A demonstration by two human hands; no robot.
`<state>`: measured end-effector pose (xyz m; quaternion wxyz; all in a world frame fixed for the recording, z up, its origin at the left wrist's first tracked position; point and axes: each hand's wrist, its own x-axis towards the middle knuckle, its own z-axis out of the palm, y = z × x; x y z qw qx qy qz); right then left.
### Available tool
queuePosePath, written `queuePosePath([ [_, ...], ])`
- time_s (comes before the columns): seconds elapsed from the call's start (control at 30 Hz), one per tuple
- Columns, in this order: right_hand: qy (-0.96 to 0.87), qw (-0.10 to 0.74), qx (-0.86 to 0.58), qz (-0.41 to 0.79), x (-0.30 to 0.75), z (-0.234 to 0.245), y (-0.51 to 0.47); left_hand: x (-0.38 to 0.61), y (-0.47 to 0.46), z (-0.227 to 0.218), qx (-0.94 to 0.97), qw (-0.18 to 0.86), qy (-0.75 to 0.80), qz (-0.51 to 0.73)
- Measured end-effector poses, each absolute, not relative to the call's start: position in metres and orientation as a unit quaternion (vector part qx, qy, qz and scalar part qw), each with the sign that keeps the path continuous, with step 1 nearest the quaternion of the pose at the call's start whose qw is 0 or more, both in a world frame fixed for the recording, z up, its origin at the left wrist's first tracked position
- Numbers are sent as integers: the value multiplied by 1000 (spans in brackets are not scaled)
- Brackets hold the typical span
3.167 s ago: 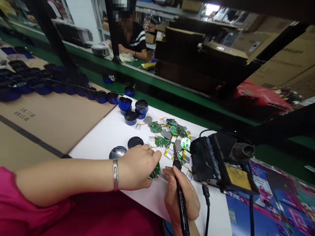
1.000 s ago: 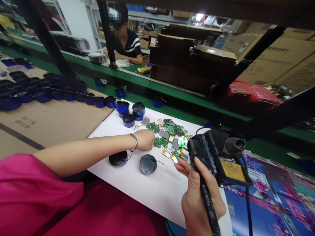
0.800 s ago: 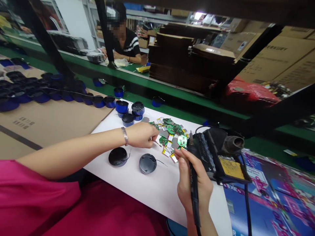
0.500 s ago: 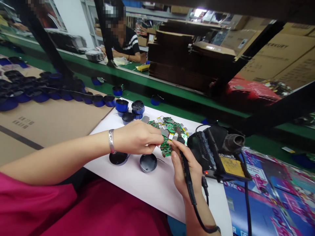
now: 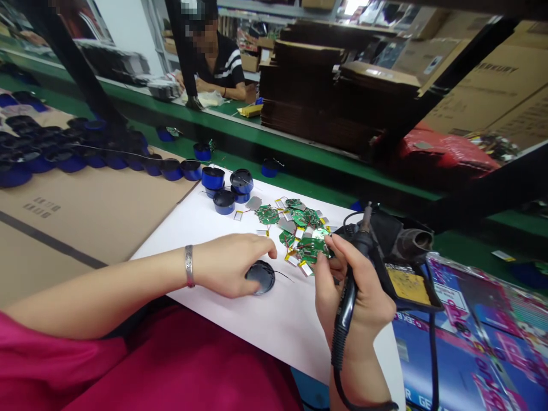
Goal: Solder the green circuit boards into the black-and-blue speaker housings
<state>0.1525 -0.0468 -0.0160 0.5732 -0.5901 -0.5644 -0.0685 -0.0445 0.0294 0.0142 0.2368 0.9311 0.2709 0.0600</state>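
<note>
Fingers of the right hand (image 5: 369, 294): thumb and forefinger pinched on the right edge of a circuit board (image 5: 311, 251); the palm side is wrapped round the handle of a soldering iron (image 5: 348, 297), its metal end pointing up and away from the person.
Fingers of the left hand (image 5: 229, 267): parted and curved over the left side of a black cap (image 5: 263, 277), thumb at its lower edge; whether they press on it cannot be told.
Circuit board, position: at the near side of a pile of boards (image 5: 268, 214); contact with the pieces beneath cannot be told.
Circuit board, handling: judged light, stiff and fragile; squeezing could harm its small parts. Hold by the bare rim.
Black cap: lies on the white table (image 5: 265, 348), a thin wire (image 5: 285, 275) running out to the right. Judged light, hard and inclined to slide; grip the side wall and spare the wire.
Soldering iron: handle judged firm, cable (image 5: 338, 379) flexible and liable to drag. Hold the handle only; treat the metal end as hot.
Small batteries (image 5: 305, 268): loose near the held board. Judged soft-skinned and easily pierced; lift by the edges.
Stand (image 5: 385, 234): beyond the right hand, yellow sponge (image 5: 406, 285) in its tray.
</note>
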Motion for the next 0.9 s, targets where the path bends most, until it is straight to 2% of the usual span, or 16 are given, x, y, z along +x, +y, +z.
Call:
queuePosePath([
  [0.1, -596, 520, -590, -162, 154, -12, -44, -43, 16, 7, 932, 254, 257, -10],
  [0.2, -628, 495, -568, -195, 158, -15, -39, -39, 2, 2, 902, 228, 366, -7],
  [0.27, -637, 487, -564, -198, 160, -19, -36, -38, -6, 0, 873, 227, 431, 15],
  [0.4, -633, 492, -572, -176, 157, -27, -35, -38, -17, -8, 869, 250, 421, 69],
  [0.6, -629, 513, -569, -131, 143, -33, -45, -37, -26, -24, 832, 209, 466, 216],
  [0.77, -654, 488, -565, -121, 128, -43, -56, -41, -25, -26, 786, 283, 449, 316],
  [0.9, -686, 469, -540, -133, 122, -56, -67, -45, -24, -24, 755, 339, 451, 333],
])
